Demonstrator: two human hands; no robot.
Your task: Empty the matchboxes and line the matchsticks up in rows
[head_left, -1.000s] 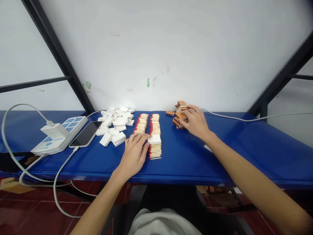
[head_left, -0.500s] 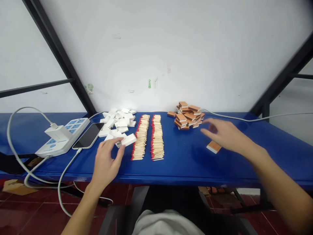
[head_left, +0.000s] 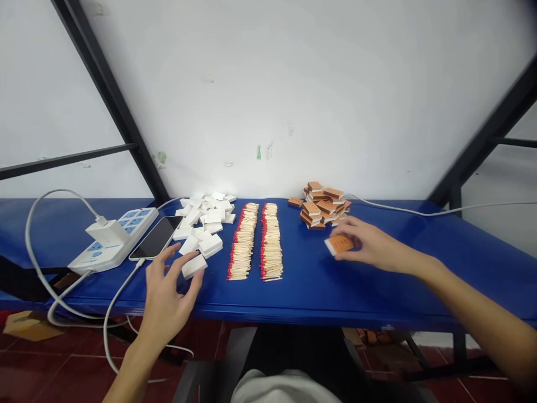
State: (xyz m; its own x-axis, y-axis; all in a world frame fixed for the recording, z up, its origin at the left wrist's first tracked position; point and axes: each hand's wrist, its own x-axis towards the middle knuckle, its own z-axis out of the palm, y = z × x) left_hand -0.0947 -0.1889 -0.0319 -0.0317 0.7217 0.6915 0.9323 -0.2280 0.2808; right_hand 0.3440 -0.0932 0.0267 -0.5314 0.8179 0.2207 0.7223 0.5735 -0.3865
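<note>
My left hand (head_left: 170, 282) is closed, with a small white box (head_left: 194, 267) pinched between thumb and fingertips, low over the blue tabletop. A loose heap of similar white boxes (head_left: 212, 215) lies just beyond it. My right hand (head_left: 364, 242) is closed around a brown-and-white matchbox (head_left: 339, 244), its printed brown face turned up. Behind that hand rises a pile of brown matchboxes (head_left: 321, 207). Between the hands, two long rows of red-tipped matches, the left row (head_left: 244, 240) and the right row (head_left: 272, 240), run front to back.
At the left, a white power strip (head_left: 113, 238) with a plugged-in charger (head_left: 108, 232) sits beside a phone (head_left: 157, 239) on a cable. Loose white cables (head_left: 31, 246) loop over the table's front edge. Black frame posts (head_left: 121, 106) and a white wall (head_left: 272, 89) stand behind the blue table (head_left: 302, 285).
My left hand has drawn back left and down, with a white box in its pinch. My right hand has moved left and down and now holds a matchbox; the lone one on the table no longer shows.
</note>
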